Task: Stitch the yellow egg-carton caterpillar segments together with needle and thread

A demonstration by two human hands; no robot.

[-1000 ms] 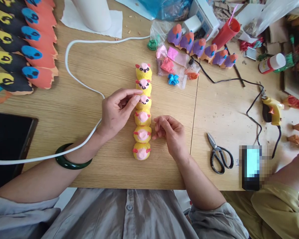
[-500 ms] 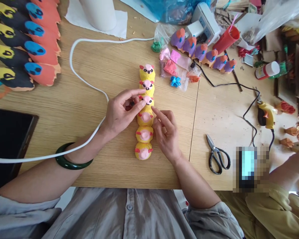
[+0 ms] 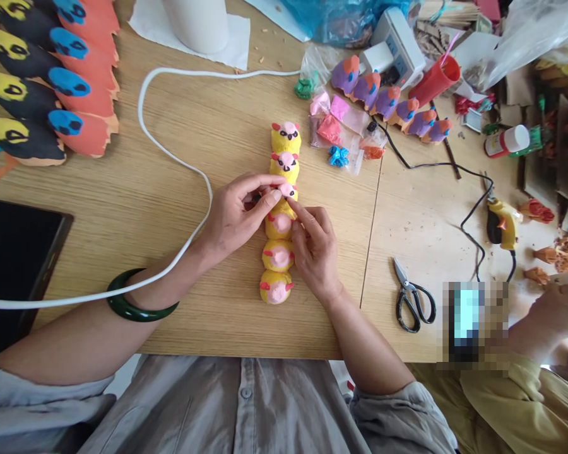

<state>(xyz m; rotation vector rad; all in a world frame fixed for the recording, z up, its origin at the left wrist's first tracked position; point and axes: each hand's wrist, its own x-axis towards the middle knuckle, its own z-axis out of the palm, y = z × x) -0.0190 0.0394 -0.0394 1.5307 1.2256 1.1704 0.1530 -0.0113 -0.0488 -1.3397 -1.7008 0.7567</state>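
Note:
Several round yellow clay figures stand in a column on the table, with pink faces and red ears. The upper ones have black eye marks; the lower ones [image 3: 279, 256] show plain pink faces. My left hand [image 3: 239, 208] closes its thumb and index finger around the head of the third clay figure [image 3: 288, 190]; its other fingers are curled and partly hidden. My right hand [image 3: 315, 249] stretches its index finger to the lower face of that same figure, touching it or nearly so. Its other fingers are bent beside the fourth figure, with nothing visible in them.
A white cable [image 3: 170, 151] loops over my left forearm. Scissors [image 3: 411, 296] lie to the right, near a pixelated screen [image 3: 468, 315]. Bags of coloured clay [image 3: 331, 129] and purple figures [image 3: 385, 101] are behind. Black and orange figures [image 3: 88, 126] stand left, above a phone [image 3: 21, 271]. A co-worker's hand [image 3: 551, 312] is at right.
My right index fingertip has moved up and closer to the third figure's face. My left hand keeps its hold. The whole view has shifted slightly.

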